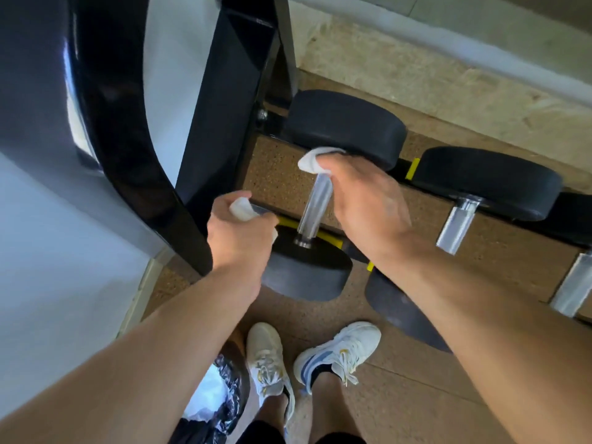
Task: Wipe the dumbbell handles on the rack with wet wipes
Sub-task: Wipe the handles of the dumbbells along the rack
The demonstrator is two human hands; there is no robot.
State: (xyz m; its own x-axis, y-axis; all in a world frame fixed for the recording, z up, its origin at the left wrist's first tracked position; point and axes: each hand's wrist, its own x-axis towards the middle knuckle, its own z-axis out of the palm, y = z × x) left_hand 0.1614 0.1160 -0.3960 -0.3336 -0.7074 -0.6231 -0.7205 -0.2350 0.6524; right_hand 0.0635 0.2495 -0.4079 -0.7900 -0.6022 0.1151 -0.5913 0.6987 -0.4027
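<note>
While the right hand (362, 193) wraps a white wet wipe (315, 160) around the far end of the chrome handle (315, 208), the handle's long axis runs from the near black head (307, 274) away toward the far head (346, 126), so any wiping stroke has to travel along that line, back toward the person. That dumbbell sits at the left end of the rack (397, 169), just right of the black upright post (230, 100). Fingers curl over the wipe and bar, palm down, wrist angled in from the right. Left of the handle, the left hand (240, 232) pinches a 2nd wipe (242, 208) and rests near the rack's front rail beside the near head. Right of this handle, 2 more bare handles (458, 224) wait, likely next.
</note>
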